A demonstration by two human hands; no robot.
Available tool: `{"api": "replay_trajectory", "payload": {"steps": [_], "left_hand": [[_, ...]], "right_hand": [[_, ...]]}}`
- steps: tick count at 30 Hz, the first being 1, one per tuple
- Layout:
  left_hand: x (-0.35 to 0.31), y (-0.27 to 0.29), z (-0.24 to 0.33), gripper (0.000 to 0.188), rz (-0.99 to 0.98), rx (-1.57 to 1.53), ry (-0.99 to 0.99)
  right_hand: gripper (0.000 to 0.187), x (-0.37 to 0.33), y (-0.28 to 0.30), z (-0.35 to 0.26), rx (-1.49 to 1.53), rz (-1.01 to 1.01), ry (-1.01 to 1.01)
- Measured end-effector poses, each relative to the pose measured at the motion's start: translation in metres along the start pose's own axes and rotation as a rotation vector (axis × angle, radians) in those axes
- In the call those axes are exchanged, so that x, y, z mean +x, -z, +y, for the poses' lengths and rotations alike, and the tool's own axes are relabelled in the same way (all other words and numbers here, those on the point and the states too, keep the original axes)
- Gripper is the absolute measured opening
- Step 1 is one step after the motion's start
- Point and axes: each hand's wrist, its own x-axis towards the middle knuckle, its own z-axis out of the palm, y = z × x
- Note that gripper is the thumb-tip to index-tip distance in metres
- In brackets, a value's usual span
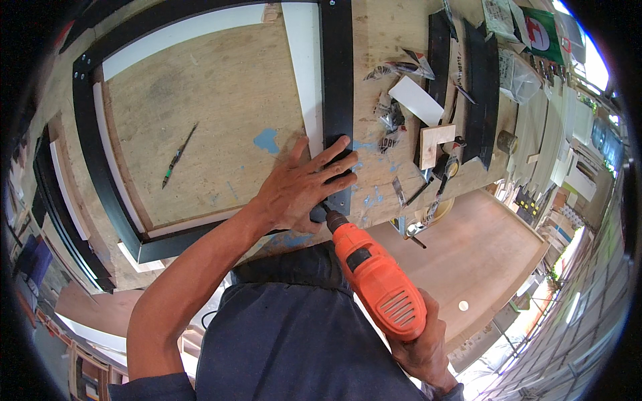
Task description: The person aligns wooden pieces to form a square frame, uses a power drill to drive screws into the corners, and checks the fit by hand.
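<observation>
A black rectangular frame [338, 73] with white inner strips lies on the plywood bench. My left hand [301, 184] presses on its near right corner, fingers spread across the black bar and thumb tucked by the near end. In my right hand [425, 347] is an orange power drill [380, 281], gripped by its handle, which the hand and drill body mostly hide. The drill's chuck and bit point at the frame's corner, just beside my left hand. Whether the bit tip touches the frame I cannot tell.
A green-banded pencil-like tool [176, 160] lies inside the frame. To the right are a white block [416, 100], an L-shaped wood piece [429, 144], black strips [480, 100] and torn plastic wrap. More black frame pieces [73, 214] lie at left. A large board [468, 267] stands below right.
</observation>
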Motion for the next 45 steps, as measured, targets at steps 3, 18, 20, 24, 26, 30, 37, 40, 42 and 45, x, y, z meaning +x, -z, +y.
{"api": "replay_trajectory", "payload": {"steps": [3, 18, 20, 24, 26, 30, 37, 40, 42, 45], "left_hand": [[0.0002, 0.0008, 0.0002, 0.114, -0.004, 0.011, 0.001], [0.0010, 0.0022, 0.0017, 0.114, 0.009, 0.028, 0.006], [0.0002, 0.0001, 0.0012, 0.114, 0.017, 0.018, 0.008], [-0.0001, 0.0016, 0.0011, 0.114, 0.022, 0.017, 0.005], [0.0000, 0.0015, 0.0012, 0.114, 0.027, 0.013, 0.002], [0.0001, -0.0025, 0.0006, 0.113, 0.038, 0.011, 0.001], [0.0004, -0.0007, 0.0006, 0.114, 0.021, 0.023, 0.001], [0.0006, -0.0003, 0.0005, 0.115, 0.014, 0.033, 0.001], [0.0002, -0.0004, 0.0004, 0.116, 0.009, 0.033, 0.004], [0.0012, 0.0001, 0.0009, 0.118, 0.008, 0.026, 0.004]], "right_hand": [[0.080, -0.0015, -0.0012, -0.0005, -0.008, 0.005, -0.011], [0.081, 0.0005, 0.0020, -0.0031, 0.019, -0.010, -0.022], [0.080, 0.0016, 0.0019, -0.0045, 0.024, -0.006, -0.017], [0.080, 0.0025, 0.0024, -0.0060, 0.027, -0.007, -0.023], [0.080, 0.0024, 0.0022, -0.0065, 0.020, -0.006, -0.038], [0.079, 0.0020, 0.0013, -0.0052, 0.024, -0.004, -0.033], [0.079, 0.0034, 0.0026, -0.0064, 0.007, -0.002, -0.010], [0.079, 0.0026, 0.0017, -0.0045, 0.001, 0.002, -0.012], [0.080, 0.0032, 0.0014, -0.0046, -0.001, 0.005, -0.011], [0.081, 0.0011, 0.0007, -0.0028, -0.008, 0.001, -0.028]]}}
